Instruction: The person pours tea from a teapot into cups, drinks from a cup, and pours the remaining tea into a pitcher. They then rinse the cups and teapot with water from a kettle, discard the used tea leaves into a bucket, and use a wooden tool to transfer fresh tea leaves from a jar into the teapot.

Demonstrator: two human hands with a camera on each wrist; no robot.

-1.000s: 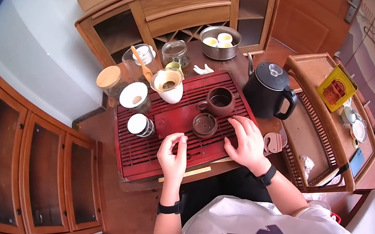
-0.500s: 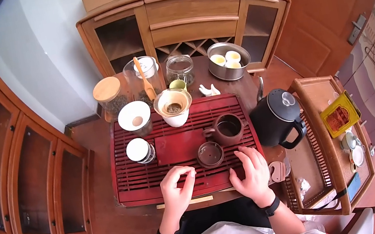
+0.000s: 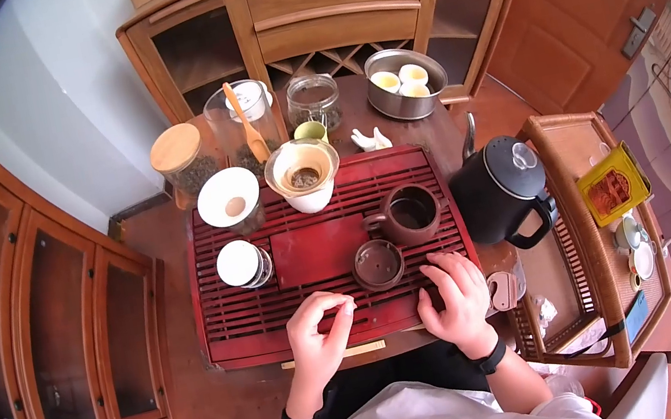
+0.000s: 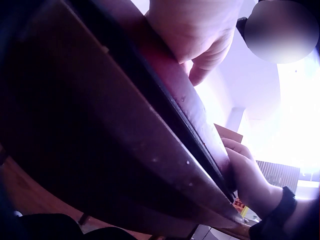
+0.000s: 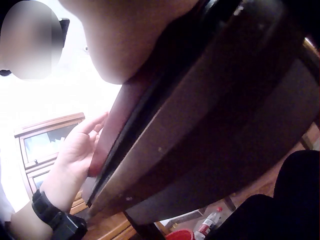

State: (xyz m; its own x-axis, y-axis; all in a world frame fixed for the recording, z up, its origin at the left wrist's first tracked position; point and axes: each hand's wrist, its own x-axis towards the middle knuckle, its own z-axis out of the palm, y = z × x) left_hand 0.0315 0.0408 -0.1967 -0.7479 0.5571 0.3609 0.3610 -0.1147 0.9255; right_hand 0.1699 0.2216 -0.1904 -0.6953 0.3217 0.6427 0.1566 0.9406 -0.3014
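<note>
My left hand (image 3: 320, 338) rests at the front edge of a red slatted tea tray (image 3: 243, 347), fingers loosely bent and thumb near the index fingertip, with nothing visible between them. My right hand (image 3: 457, 305) lies at the tray's front right, fingers relaxed over the slats and holding nothing. Just beyond it stand a brown clay teapot (image 3: 425, 231) without a lid and a small round brown clay cup (image 3: 378, 265). A stack of white-topped cups (image 3: 239, 264) is at the tray's left. At the back, a strainer (image 3: 300, 162) sits on a white pitcher (image 3: 312, 200).
A black kettle (image 3: 495, 199) stands right of the tray. Behind are a white funnel (image 3: 227, 194) on a jar, a wooden-lidded jar (image 3: 180, 152), a wooden scoop (image 3: 251, 135) and a steel bowl (image 3: 416, 108) with white cups. A rattan cart (image 3: 582, 256) holds a yellow tin (image 3: 614, 185).
The head view has tilted and shifted, moving the whole scene in the picture. Both hands keep nearly the same places on the tray, and the tea things stay where they were.
</note>
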